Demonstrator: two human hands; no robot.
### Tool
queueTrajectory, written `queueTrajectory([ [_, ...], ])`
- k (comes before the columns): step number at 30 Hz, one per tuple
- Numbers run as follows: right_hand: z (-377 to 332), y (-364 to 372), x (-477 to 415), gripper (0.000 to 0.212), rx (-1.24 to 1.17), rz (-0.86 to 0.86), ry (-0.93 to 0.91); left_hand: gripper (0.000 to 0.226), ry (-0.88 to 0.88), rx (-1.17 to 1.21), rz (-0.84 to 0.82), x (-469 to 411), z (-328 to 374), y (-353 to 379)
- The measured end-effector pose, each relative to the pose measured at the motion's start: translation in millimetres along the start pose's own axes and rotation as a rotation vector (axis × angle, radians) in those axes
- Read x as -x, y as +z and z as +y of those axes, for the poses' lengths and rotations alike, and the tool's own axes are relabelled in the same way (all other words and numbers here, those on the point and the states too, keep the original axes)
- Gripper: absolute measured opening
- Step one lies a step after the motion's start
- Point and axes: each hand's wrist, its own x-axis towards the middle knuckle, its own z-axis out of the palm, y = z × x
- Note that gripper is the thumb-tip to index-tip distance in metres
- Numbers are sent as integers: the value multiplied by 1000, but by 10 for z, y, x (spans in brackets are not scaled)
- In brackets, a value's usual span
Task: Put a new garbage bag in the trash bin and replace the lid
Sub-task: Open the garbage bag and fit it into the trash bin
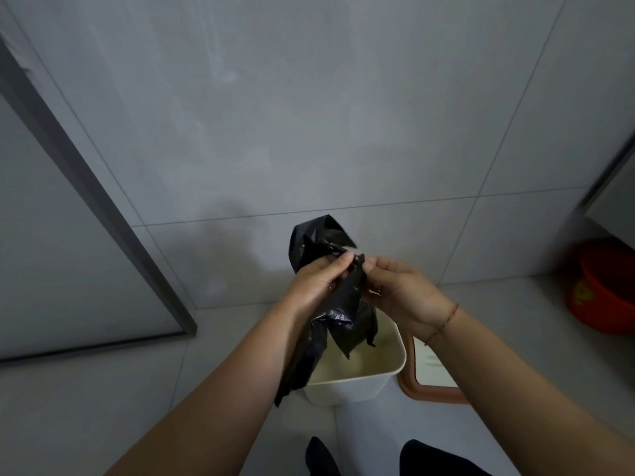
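A crumpled black garbage bag point(347, 304) hangs above the open cream trash bin point(357, 383) on the floor. My left hand point(318, 283) and my right hand point(398, 293) both pinch the bag's upper part between thumb and fingers, close together at chest height. The bag's top sticks up behind my fingers and its lower end dangles over the bin's left rim. The bin is without its lid and looks empty inside. The lid point(429, 376), cream with a brown rim, lies on the floor to the right of the bin, partly hidden by my right forearm.
Grey tiled wall stands straight ahead. A dark-framed glass door point(103, 214) is on the left. An orange basin point(601, 290) sits on the floor at the right, under a cabinet edge. My dark shoes point(323, 456) show at the bottom.
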Motion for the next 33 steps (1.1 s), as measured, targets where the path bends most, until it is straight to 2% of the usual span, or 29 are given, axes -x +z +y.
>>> queueTrajectory([
  [4,-15,-32,-15,22,-177,61,-7,23,3,164,56,-22,-40,-38],
  [7,-31,-176,-66,19,-385,180,6,19,-38,473,28,-26,-45,-152],
  [9,-48,-290,-87,26,-507,248,37,21,-58,626,58,-54,-44,-269],
  [13,-43,-458,-133,36,-613,369,94,21,-98,614,188,-70,-33,-398],
  [16,-9,-415,-168,39,-543,339,123,23,-107,517,210,-60,-55,-352],
  [19,-29,-368,-125,33,-462,304,122,21,-35,414,85,-39,-43,-323],
  [21,-78,-367,-66,24,-416,182,104,11,18,255,-5,-7,-16,-346],
  [23,-76,-360,-55,23,-277,119,70,23,33,51,13,-2,-32,-372],
  [25,-14,-325,-88,28,-67,217,42,24,21,-116,156,-2,-51,-356],
  [28,91,-348,-156,28,249,446,-5,35,14,-219,400,-62,-110,-361],
  [31,174,-561,-256,34,407,671,-13,31,60,-397,566,-106,-179,-469],
  [33,181,-719,-268,33,424,781,-4,24,61,-479,668,-117,-196,-624],
])
